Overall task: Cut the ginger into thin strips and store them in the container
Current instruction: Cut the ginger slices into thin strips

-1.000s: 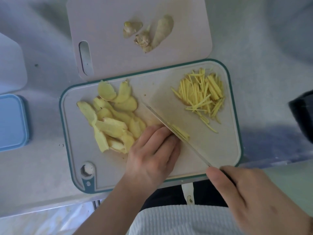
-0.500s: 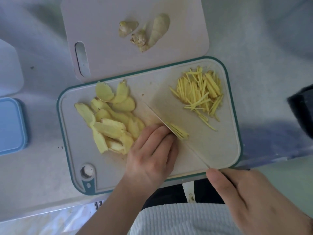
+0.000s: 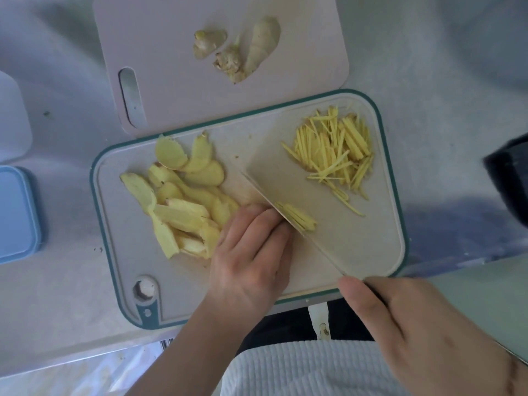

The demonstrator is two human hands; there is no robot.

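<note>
At frame centre, the left hand (image 3: 251, 258) presses curled fingers onto a ginger slice hidden beneath them, on the teal-rimmed cutting board (image 3: 114, 252). The right hand (image 3: 423, 335), lower right, grips the knife (image 3: 308, 212); fresh strips (image 3: 297, 217) lie against its blade. Ginger slices (image 3: 177, 195) are piled left, cut strips (image 3: 334, 150) upper right. A blue container (image 3: 17, 212) sits on the desk (image 3: 57, 310) at the left edge.

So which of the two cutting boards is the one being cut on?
The teal-rimmed board nearest the person: it carries the ginger slices, the strips and the knife blade. The plain pale board behind holds only ginger offcuts.
</note>
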